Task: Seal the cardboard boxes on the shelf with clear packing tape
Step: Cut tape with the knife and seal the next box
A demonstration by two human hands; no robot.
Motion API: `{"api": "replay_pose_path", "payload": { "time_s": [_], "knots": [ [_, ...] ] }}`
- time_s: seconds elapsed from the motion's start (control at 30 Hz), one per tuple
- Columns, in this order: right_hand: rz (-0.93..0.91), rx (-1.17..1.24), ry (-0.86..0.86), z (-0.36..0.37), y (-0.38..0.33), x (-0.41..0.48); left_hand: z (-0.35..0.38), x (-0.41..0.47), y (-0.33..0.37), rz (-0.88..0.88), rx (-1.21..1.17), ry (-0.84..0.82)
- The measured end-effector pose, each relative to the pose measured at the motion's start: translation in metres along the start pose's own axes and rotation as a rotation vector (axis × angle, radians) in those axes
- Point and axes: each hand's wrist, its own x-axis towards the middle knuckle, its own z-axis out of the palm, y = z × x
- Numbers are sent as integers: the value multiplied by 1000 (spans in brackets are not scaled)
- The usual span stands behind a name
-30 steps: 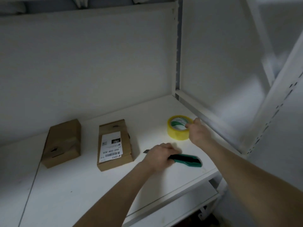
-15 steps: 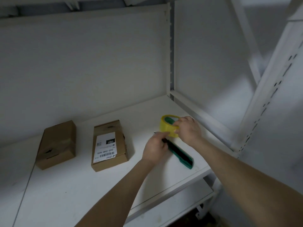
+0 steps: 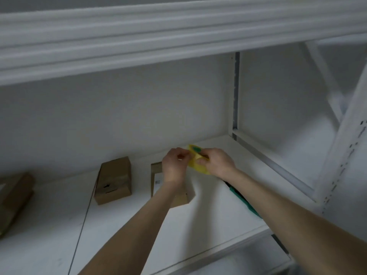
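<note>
Head view: we record both hands raised above the white shelf point(image 3: 208, 217), meeting at the roll of tape point(image 3: 195, 165). The right hand point(image 3: 217, 162) grips the roll, its thumb pressed on the yellow outer face and its fingers wrapped over the far side; the green core shows at the top. The left hand point(image 3: 174, 163) has its fingers curled, with thumb and forefinger pinching at the roll's near rim. We cannot tell whether a loose end of tape lies between them. The roll is held tilted and clear of the shelf, above the far end of the nearest box point(image 3: 156, 168). That box lies flat beneath the left wrist and is largely covered by the forearm; a strip of white label shows at its edge. A second box point(image 3: 114, 180) lies to its left, apart from it. A third box point(image 3: 14, 197) sits at the left edge of the frame, blurred. A green cutter point(image 3: 243, 198) lies on the shelf under the right forearm, partly hidden.
</note>
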Motion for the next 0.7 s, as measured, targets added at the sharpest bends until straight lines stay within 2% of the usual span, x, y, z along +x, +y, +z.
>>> {"api": "replay_pose_path", "payload": {
  "time_s": [0.23,0.43,0.5,0.6,0.7],
  "knots": [
    [-40,57,-84,11,-17,-3,-28,4,-6,-98,-16,-51],
    [3,-21,-86,14,-22,-6,-30,-3,-10,-129,-10,-56],
    [14,-47,-80,16,-23,-5,-28,-5,-11,-114,-7,-55],
    [61,-77,-15,17,-21,-6,-23,-12,-6,23,34,-74],
    [30,21,-38,18,-11,-3,-23,-11,-7,-45,-69,-87]
  ]
}}
